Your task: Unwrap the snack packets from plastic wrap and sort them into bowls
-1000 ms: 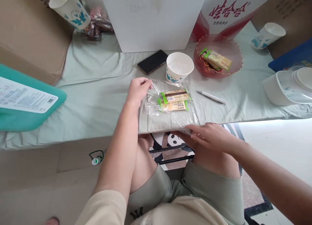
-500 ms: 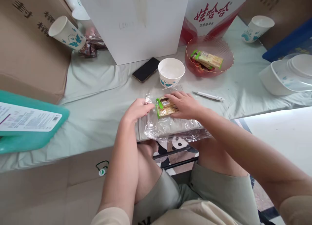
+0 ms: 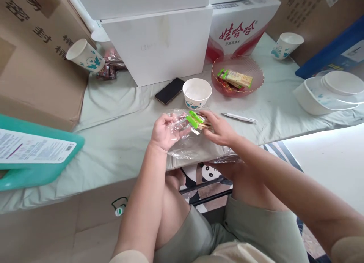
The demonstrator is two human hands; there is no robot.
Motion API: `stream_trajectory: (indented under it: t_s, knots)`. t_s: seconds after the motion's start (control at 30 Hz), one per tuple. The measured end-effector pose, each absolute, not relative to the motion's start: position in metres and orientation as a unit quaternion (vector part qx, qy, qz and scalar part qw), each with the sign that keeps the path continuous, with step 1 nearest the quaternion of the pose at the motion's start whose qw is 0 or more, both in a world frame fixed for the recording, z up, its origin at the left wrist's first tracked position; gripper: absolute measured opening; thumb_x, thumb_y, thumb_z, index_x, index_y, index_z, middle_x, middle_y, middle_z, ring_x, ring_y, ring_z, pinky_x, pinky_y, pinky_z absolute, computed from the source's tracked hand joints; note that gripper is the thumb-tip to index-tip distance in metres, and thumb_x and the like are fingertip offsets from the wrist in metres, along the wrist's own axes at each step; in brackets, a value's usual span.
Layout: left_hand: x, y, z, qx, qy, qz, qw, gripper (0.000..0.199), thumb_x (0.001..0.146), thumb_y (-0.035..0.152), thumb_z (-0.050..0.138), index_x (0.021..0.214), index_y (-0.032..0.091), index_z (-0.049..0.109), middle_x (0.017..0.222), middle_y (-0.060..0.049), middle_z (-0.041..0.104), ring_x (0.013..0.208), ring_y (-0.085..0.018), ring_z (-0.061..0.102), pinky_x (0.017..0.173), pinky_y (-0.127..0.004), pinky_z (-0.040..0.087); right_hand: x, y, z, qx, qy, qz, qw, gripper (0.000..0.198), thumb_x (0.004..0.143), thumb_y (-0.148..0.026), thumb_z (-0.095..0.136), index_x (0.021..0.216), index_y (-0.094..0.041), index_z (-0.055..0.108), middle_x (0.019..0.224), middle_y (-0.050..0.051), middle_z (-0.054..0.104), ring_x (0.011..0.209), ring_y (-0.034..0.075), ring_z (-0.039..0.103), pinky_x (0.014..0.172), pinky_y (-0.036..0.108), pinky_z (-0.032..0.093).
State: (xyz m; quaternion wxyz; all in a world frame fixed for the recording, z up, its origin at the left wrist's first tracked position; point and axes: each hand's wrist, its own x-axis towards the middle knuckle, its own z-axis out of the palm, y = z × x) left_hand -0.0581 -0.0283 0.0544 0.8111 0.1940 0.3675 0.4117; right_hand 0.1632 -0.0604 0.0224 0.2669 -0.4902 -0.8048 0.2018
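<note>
Near the table's front edge, my right hand (image 3: 219, 129) grips a couple of green-ended wrapped snack packets (image 3: 196, 120), tilted so their ends face left. My left hand (image 3: 164, 133) is turned palm inward with curled fingers, holding the edge of a clear plastic bag (image 3: 182, 153). The bag's film spreads under and around the packets and hangs over the table edge. A white paper bowl (image 3: 197, 93) with blue leaf print stands just beyond both hands. Right of my right hand lies a white pen (image 3: 240, 118).
A black phone (image 3: 170, 91) lies beside the bowl. Behind stand a pink glass bowl (image 3: 257, 71) with snack packets, a white box (image 3: 159, 50) and paper cups (image 3: 85, 57). A teal container (image 3: 36, 172) is at left, a white tub (image 3: 309, 100) at right.
The packets, lying flat before, are now raised on edge in my right hand. My left hand has turned its palm inward and taken hold of the bag's film. The view has shifted slightly.
</note>
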Motion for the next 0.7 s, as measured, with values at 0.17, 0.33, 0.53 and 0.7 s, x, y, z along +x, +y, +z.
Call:
stream_trajectory:
  t_s: [0.17,0.33,0.53,0.7]
  knots:
    - [-0.044,-0.031,0.056,0.174,0.362,0.391,0.828,0.006,0.066,0.022,0.054,0.067,0.02,0.049,0.093,-0.007,0.074,0.084,-0.022,0.072,0.07,-0.036,0.062,0.147,-0.065,0.019,-0.529,-0.766,0.199,0.306,0.077,0.076,-0.028,0.063,0.148,-0.02,0.04,0.148,0.019,0.052,0.129,0.034,0.055,0.103,0.051,0.049]
    - [-0.046,-0.025,0.055,0.137,0.409,0.379,0.819,0.005,0.062,0.018,0.054,0.065,0.018,0.05,0.086,-0.008,0.075,0.074,-0.017,0.072,0.051,-0.021,0.052,0.162,-0.056,0.021,-0.511,-0.741,0.289,0.325,0.059,0.082,-0.04,0.066,0.137,-0.022,0.053,0.136,0.014,0.062,0.122,0.031,0.06,0.103,0.05,0.048]
    - [-0.045,-0.016,0.05,0.127,0.494,0.397,0.763,0.006,0.058,0.018,0.054,0.061,0.018,0.048,0.066,-0.005,0.069,0.054,-0.013,0.065,0.034,-0.016,0.032,0.183,-0.058,0.018,-0.552,-0.621,0.394,0.393,0.047,0.088,-0.058,0.056,0.118,-0.022,0.064,0.109,0.007,0.072,0.101,0.025,0.068,0.089,0.043,0.056]
    - [-0.043,-0.012,0.048,0.126,0.528,0.397,0.74,0.009,0.058,0.018,0.055,0.062,0.018,0.047,0.06,-0.002,0.064,0.047,-0.01,0.061,0.031,-0.013,0.018,0.214,-0.051,0.043,-0.599,-0.53,0.301,0.52,0.049,0.085,-0.071,0.052,0.102,-0.026,0.063,0.103,0.006,0.071,0.097,0.026,0.07,0.082,0.041,0.058]
